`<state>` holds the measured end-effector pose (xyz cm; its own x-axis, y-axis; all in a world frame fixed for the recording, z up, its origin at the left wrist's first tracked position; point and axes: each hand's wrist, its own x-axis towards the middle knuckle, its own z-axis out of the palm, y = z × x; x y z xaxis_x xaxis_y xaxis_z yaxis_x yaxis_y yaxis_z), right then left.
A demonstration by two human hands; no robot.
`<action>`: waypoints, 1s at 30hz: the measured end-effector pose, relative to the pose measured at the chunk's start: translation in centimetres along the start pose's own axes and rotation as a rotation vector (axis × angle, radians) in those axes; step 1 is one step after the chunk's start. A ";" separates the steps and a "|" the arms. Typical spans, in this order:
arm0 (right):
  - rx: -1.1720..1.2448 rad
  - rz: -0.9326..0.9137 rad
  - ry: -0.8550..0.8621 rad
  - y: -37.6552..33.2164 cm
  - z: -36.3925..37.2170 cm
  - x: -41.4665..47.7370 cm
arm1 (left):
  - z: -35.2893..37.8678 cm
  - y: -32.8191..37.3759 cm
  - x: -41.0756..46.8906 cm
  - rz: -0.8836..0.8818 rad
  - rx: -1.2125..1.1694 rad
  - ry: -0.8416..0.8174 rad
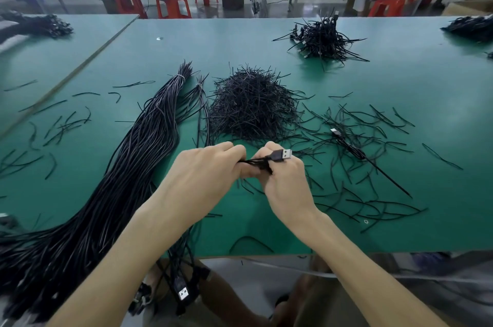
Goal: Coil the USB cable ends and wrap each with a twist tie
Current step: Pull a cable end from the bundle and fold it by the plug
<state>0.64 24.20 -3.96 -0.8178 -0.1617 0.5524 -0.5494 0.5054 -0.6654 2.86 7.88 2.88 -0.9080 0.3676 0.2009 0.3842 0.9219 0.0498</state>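
Work stood mid-batch. Left hand (210, 166) and right hand (282, 182) both pinched one folded cable end (278, 156) over the near table (440, 102), probably twisting a tie. Small finished heap (324, 38) lay far back. Thick cable bundle (133, 156) and tie pile (250, 110) waited.

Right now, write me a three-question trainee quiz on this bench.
1. True or false: the plug of the held USB cable points to the person's right.
2. Where does the twist tie heap lie relative to the long cable bundle? A left of it; B right of it; C on top of it.
3. Which grips the USB cable: left hand, right hand, or both?
Key: 1 true; 2 B; 3 both.
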 end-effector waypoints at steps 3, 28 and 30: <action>-0.001 0.025 0.000 0.6 0.5 -0.5 | 0.5 0.0 0.0 -0.086 -0.060 -0.064; 0.592 0.561 -0.107 -0.1 -1.6 -1.3 | 4.5 1.6 0.9 -0.310 -0.668 -0.007; 0.664 0.662 -0.119 -0.1 -1.8 -1.2 | 4.3 2.1 0.8 -0.221 -0.614 -0.108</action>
<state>1.98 25.88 -3.60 -0.9904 -0.1185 -0.0707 0.0776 -0.0550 -0.9955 2.26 10.63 -1.02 -0.9758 0.2174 0.0240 0.1830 0.7513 0.6340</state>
